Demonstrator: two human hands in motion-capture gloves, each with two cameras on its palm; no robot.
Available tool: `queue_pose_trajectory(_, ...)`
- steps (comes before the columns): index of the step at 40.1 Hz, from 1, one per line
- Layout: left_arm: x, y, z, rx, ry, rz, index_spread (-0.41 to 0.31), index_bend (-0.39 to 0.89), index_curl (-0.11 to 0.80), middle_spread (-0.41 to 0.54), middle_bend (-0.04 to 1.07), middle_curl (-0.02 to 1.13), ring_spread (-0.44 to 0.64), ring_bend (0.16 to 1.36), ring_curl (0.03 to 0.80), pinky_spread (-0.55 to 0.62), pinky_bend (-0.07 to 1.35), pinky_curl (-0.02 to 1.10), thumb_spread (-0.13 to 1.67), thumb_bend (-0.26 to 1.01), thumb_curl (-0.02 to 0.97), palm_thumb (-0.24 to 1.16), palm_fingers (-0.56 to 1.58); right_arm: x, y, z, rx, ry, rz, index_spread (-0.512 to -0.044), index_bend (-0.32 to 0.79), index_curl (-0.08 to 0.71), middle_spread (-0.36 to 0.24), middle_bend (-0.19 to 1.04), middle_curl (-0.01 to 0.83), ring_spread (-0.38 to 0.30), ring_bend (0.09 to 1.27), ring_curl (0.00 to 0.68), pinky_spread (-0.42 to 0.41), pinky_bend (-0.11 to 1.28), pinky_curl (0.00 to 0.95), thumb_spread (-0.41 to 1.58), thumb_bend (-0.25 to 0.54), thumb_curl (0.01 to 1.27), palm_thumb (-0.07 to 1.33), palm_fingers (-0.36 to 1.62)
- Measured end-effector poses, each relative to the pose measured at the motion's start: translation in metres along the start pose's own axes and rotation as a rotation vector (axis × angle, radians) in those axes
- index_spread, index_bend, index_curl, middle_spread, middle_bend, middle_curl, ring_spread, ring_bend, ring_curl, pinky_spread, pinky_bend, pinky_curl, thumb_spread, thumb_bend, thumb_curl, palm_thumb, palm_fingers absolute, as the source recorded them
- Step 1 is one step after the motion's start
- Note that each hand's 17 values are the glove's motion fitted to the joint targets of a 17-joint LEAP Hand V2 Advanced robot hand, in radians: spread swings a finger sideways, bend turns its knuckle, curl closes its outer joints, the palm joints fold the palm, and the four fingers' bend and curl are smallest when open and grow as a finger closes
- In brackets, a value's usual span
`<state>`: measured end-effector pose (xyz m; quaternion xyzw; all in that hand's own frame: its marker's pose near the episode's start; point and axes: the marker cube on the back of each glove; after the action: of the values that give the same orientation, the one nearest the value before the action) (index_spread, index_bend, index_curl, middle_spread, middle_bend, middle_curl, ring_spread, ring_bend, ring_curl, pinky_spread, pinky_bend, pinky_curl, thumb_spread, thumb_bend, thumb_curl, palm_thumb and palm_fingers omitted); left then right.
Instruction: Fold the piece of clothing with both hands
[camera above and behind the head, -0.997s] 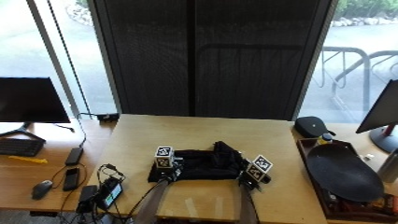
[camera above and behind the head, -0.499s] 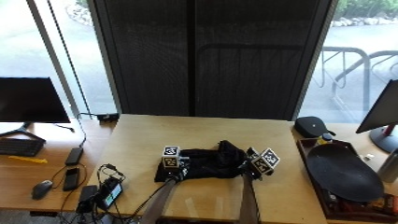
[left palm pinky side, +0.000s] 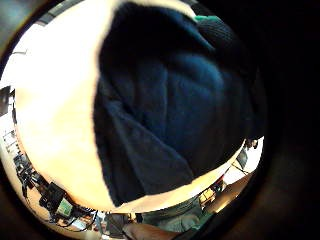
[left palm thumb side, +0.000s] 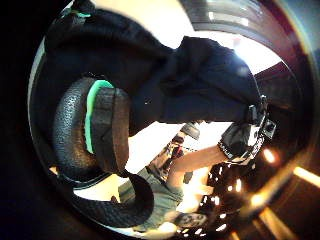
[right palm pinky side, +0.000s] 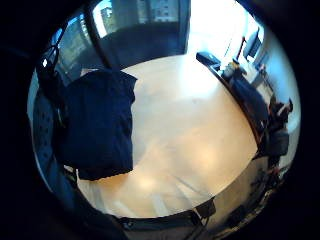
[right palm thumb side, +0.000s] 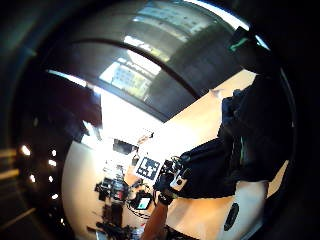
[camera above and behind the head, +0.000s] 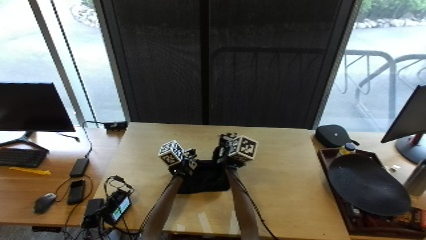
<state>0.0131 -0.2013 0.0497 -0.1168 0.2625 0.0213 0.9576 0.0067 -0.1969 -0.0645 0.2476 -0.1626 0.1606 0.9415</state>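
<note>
Left fingers (left palm thumb side: 90, 130) curl round an edge of the dark garment (camera above and behind the head: 205, 176), so the left hand (camera above and behind the head: 183, 165) grips cloth; the right hand (camera above and behind the head: 225, 156) sits close beside it at the far edge, also on cloth, finger state unclear. Garment lies bunched under and just behind both hands on the wooden table (camera above and behind the head: 286, 175), with a dark tray (camera above and behind the head: 366, 184) well apart on the right-hand side.

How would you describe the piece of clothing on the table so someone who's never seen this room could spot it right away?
Find the light wooden table in front of the dark window screen. Near the middle of its front half, two forearms reach up to the left hand and right hand, side by side. The dark garment lies bunched just under them, the only soft cloth on the table.
</note>
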Motion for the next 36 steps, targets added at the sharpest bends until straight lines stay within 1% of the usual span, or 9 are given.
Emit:
queue_pose_trajectory(3, 0.0, 0.007, -0.028, 0.128, 0.006, -0.041, -0.13, 0.2, 0.447, 0.024, 0.28, 0.38, 0.29, 0.44, 0.304, 0.37, 0.31, 0.3, 1.37, 0.03, 0.231, 0.15, 0.44, -0.044, 0.008, 0.004, 0.024, 0.008, -0.102, -0.31, 0.03, 0.046, -0.259, 0.39, 0.461, -0.281, 0.7, 0.444, -0.356, 0.79, 0.373, 0.61, -0.024, 0.6, 1.08, 0.97)
queue_pose_trajectory(6, 0.002, 0.014, -0.053, 0.271, 0.011, 0.007, -0.13, 0.19, 0.449, 0.016, 0.28, 0.39, 0.27, 0.43, 0.307, 0.37, 0.29, 0.3, 1.38, 0.03, 0.236, 0.17, 0.47, -0.084, 0.022, 0.014, 0.032, 0.022, -0.202, -0.314, 0.03, 0.047, -0.262, 0.38, 0.461, -0.283, 0.69, 0.443, -0.361, 0.78, 0.37, 0.57, -0.028, 0.61, 1.08, 0.97)
queue_pose_trajectory(9, -0.004, 0.021, -0.072, 0.383, -0.032, -0.028, -0.134, 0.19, 0.449, 0.005, 0.28, 0.4, 0.25, 0.43, 0.31, 0.37, 0.26, 0.3, 1.4, 0.05, 0.243, 0.21, 0.5, -0.11, 0.035, 0.031, 0.02, 0.054, -0.271, -0.319, 0.03, 0.048, -0.263, 0.36, 0.46, -0.289, 0.67, 0.441, -0.366, 0.78, 0.368, 0.53, -0.031, 0.62, 1.08, 0.97)
queue_pose_trajectory(17, -0.018, 0.046, -0.111, 0.569, 0.009, -0.017, -0.142, 0.17, 0.445, -0.023, 0.28, 0.41, 0.19, 0.4, 0.308, 0.33, 0.22, 0.29, 1.46, 0.09, 0.265, 0.31, 0.59, -0.162, 0.088, 0.091, -0.104, 0.003, -0.362, -0.326, 0.03, 0.052, -0.263, 0.34, 0.459, -0.299, 0.64, 0.44, -0.375, 0.76, 0.363, 0.46, -0.035, 0.64, 1.06, 0.98)
queue_pose_trajectory(20, -0.023, 0.051, -0.121, 0.594, 0.054, 0.017, -0.145, 0.17, 0.444, -0.032, 0.28, 0.42, 0.18, 0.39, 0.311, 0.33, 0.2, 0.3, 1.47, 0.1, 0.27, 0.33, 0.6, -0.169, 0.11, 0.119, -0.179, -0.034, -0.382, -0.328, 0.02, 0.05, -0.263, 0.33, 0.459, -0.3, 0.64, 0.439, -0.376, 0.76, 0.362, 0.45, -0.036, 0.65, 1.05, 0.99)
queue_pose_trajectory(24, -0.026, 0.061, -0.122, 0.541, 0.101, 0.02, -0.147, 0.17, 0.441, -0.038, 0.26, 0.42, 0.17, 0.38, 0.312, 0.32, 0.19, 0.3, 1.49, 0.1, 0.273, 0.35, 0.61, -0.174, 0.13, 0.115, -0.207, -0.081, -0.404, -0.329, 0.02, 0.048, -0.264, 0.33, 0.463, -0.301, 0.63, 0.44, -0.378, 0.75, 0.361, 0.44, -0.036, 0.66, 1.04, 0.99)
queue_pose_trajectory(34, -0.036, 0.063, -0.121, 0.585, -0.081, 0.0, -0.147, 0.16, 0.432, -0.045, 0.24, 0.42, 0.16, 0.36, 0.317, 0.32, 0.19, 0.3, 1.49, 0.1, 0.277, 0.35, 0.61, -0.152, 0.158, 0.142, -0.552, -0.26, -0.463, -0.33, 0.09, 0.072, -0.224, 0.22, 0.44, -0.296, 0.56, 0.425, -0.321, 0.75, 0.37, 0.65, -0.027, 0.63, 1.0, 0.88)
queue_pose_trajectory(35, -0.036, 0.063, -0.121, 0.596, -0.104, 0.003, -0.146, 0.16, 0.431, -0.045, 0.24, 0.43, 0.16, 0.36, 0.317, 0.32, 0.19, 0.3, 1.5, 0.1, 0.277, 0.36, 0.61, -0.149, 0.157, 0.141, -0.587, -0.271, -0.485, -0.328, 0.05, 0.067, -0.23, 0.24, 0.451, -0.303, 0.58, 0.437, -0.332, 0.76, 0.378, 0.65, -0.028, 0.63, 1.0, 0.93)
queue_pose_trajectory(36, -0.035, 0.063, -0.121, 0.606, -0.124, 0.009, -0.143, 0.15, 0.427, -0.045, 0.24, 0.43, 0.16, 0.36, 0.318, 0.32, 0.19, 0.3, 1.49, 0.09, 0.273, 0.34, 0.61, -0.145, 0.155, 0.139, -0.622, -0.28, -0.508, -0.33, 0.14, 0.091, -0.202, 0.17, 0.428, -0.273, 0.53, 0.418, -0.269, 0.71, 0.359, 0.71, -0.032, 0.62, 0.98, 0.81)
